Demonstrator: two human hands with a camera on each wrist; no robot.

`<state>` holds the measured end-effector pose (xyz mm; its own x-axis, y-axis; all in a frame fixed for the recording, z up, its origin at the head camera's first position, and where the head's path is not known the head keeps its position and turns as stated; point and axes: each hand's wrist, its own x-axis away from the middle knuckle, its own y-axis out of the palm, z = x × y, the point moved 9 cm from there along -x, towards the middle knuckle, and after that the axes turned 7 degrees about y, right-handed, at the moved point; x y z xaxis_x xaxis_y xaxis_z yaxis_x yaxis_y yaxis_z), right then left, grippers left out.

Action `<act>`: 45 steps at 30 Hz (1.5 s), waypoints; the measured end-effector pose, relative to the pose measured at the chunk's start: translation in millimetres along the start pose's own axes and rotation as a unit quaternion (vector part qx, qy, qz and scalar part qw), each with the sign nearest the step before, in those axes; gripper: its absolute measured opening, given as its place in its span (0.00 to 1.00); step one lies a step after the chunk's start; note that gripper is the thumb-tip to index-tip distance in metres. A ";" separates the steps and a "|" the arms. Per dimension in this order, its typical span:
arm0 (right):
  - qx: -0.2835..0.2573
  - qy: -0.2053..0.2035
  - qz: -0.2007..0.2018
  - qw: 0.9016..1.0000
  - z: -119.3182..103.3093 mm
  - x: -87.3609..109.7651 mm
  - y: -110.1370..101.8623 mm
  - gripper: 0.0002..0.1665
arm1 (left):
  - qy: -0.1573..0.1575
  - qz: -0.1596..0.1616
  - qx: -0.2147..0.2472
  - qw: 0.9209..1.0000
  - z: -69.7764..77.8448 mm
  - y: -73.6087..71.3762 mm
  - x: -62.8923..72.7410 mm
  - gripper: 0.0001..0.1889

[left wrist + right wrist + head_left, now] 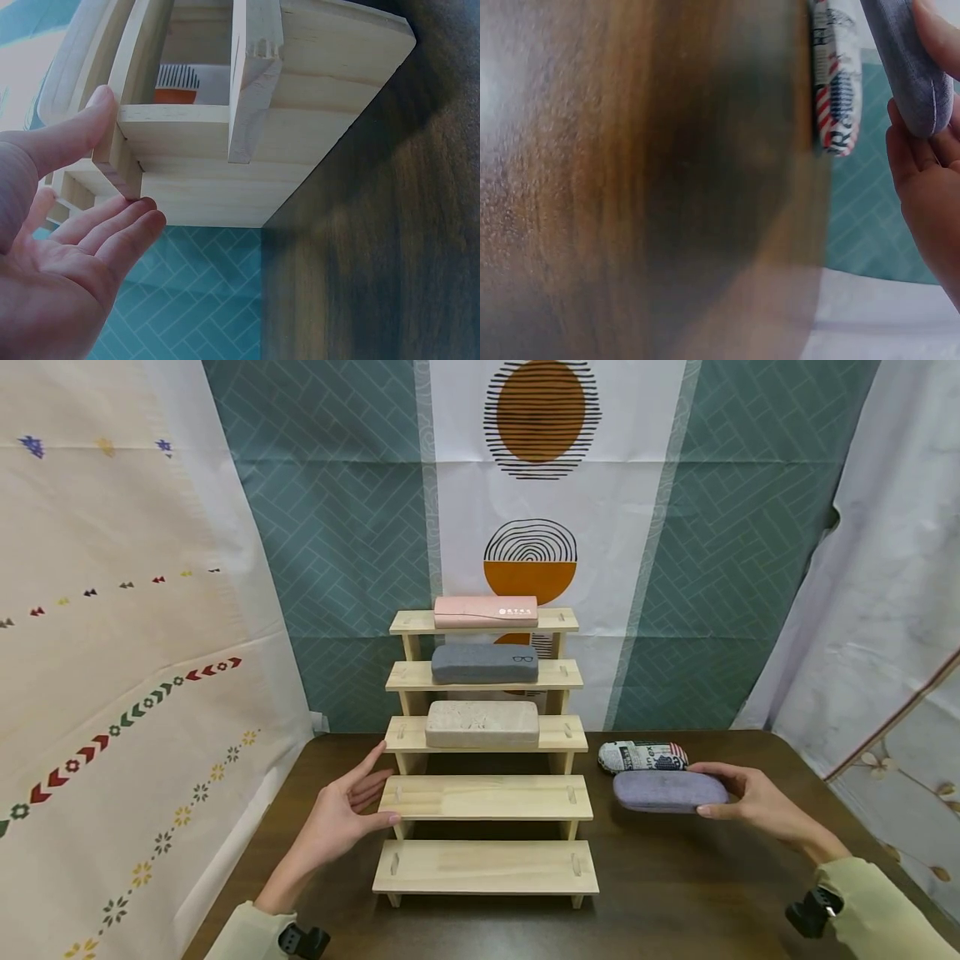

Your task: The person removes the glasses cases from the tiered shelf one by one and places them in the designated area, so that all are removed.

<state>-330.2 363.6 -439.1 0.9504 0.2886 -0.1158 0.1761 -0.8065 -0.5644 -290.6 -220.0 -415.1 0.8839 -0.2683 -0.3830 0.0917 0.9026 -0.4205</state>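
A tiered wooden display stand (pixel 486 797) stands on the table. At its left side, my left hand (pixel 347 810) grips the end of the second-lowest shelf, thumb at the front corner and fingers at the back. The left wrist view shows this hand (pixel 67 247) around the shelf end (pixel 120 161). My right hand (pixel 761 802) pinches the right end of a lavender glasses case (pixel 667 792), raised above the table. Behind it lies a patterned glasses case (pixel 642 756) with print and red stripes, also visible beside the held case in the right wrist view.
On the upper shelves sit a pink glasses case (pixel 486 612), a grey one (pixel 484 664) and a cream one (pixel 482 724). The dark wooden table (pixel 675 893) ends at a teal and white curtain (pixel 337 543) behind; pale cloths hang on both sides.
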 end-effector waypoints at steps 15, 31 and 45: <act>0.016 0.028 -0.018 0.999 26.7 -17.1 10.9 0.39 | 0.003 -0.002 -0.003 1.000 0.1 -0.3 -0.1 0.55; 0.051 0.039 -0.005 0.998 44.2 -28.3 11.0 0.38 | 0.005 -0.001 -0.007 1.000 0.1 -0.6 -0.3 0.55; 0.116 0.047 -0.012 0.992 51.8 -34.1 10.7 0.39 | 0.005 0.000 -0.001 1.000 -0.9 -0.2 0.0 0.54</act>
<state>-374.0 371.9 -483.5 0.9681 0.2487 -0.0301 0.1454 -0.6557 -0.7409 -291.0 -220.5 -415.8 0.8794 -0.2723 -0.3905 0.0918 0.9019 -0.4221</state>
